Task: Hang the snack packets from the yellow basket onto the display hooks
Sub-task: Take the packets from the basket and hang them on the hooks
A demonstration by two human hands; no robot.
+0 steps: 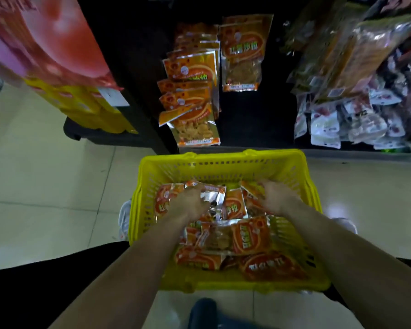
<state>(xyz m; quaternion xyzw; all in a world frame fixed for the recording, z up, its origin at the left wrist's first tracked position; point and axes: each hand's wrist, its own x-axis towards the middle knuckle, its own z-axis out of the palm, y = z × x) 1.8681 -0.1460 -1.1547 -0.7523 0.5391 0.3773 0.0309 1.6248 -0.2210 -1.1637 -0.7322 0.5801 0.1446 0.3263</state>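
A yellow basket [214, 162] stands on the floor in front of me, holding several orange snack packets [249, 236]. Both my hands reach into its far half. My left hand [191, 200] grips the silver edge of one snack packet [211, 194]. My right hand [274, 194] lies on the packets at the far right with curled fingers; whether it holds one is hidden. On the dark display rack behind the basket, matching orange packets hang in two columns: a long row of hung packets [192, 91] on the left and a short stack of hung packets [243, 55] on the right.
Mixed grey and brown snack bags [356, 115] fill the rack at right. A red and yellow box stack [64, 74] stands at left on a dark base. Pale tiled floor [45, 186] surrounds the basket. My shoes show at both sides of the basket.
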